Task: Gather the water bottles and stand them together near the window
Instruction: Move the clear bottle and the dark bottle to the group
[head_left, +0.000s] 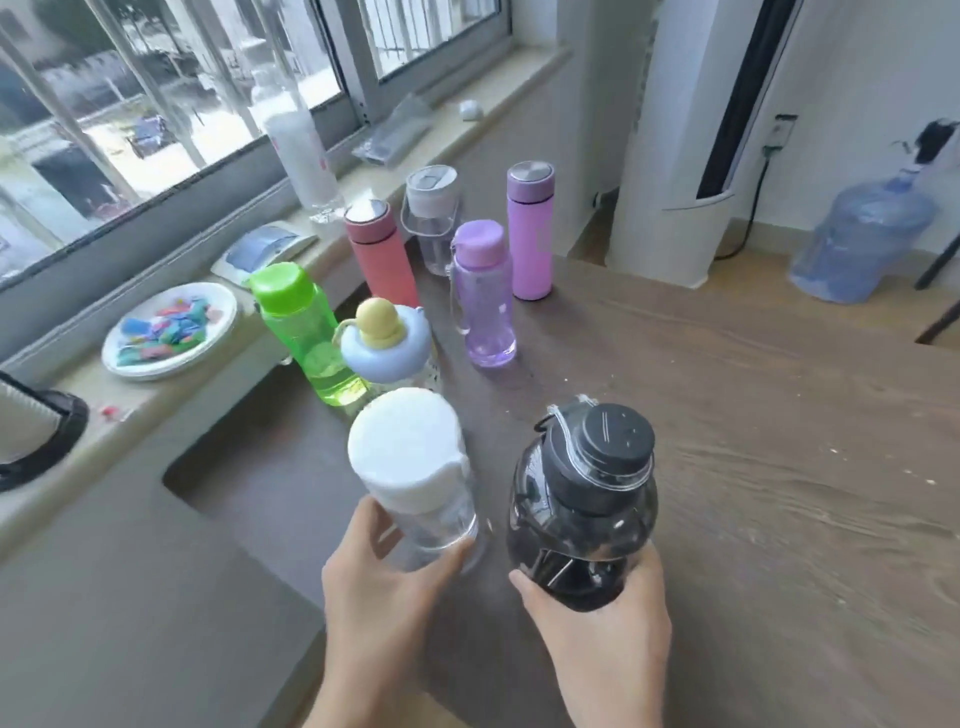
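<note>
My left hand (382, 592) grips the base of a clear bottle with a white cap (410, 462). In my right hand (608, 623) is a dark, round bottle with a black lid (582, 509), held from below. Both bottles are upright over the brown wooden table (753, 467). Beyond them several bottles stand together toward the window: a green one (306, 332), one with a blue lid and yellow knob (384, 338), a coral flask (382, 254), a clear jug with a handle (431, 218), a pale purple bottle (483, 296) and a lilac flask (530, 234).
The windowsill (171, 395) carries a tall clear bottle (298, 140), a paper plate of coloured pieces (166, 330), a plastic bag (395, 135) and a black-rimmed object (36, 441). A white column unit (680, 145) and a large blue water jug (862, 234) stand on the floor at right.
</note>
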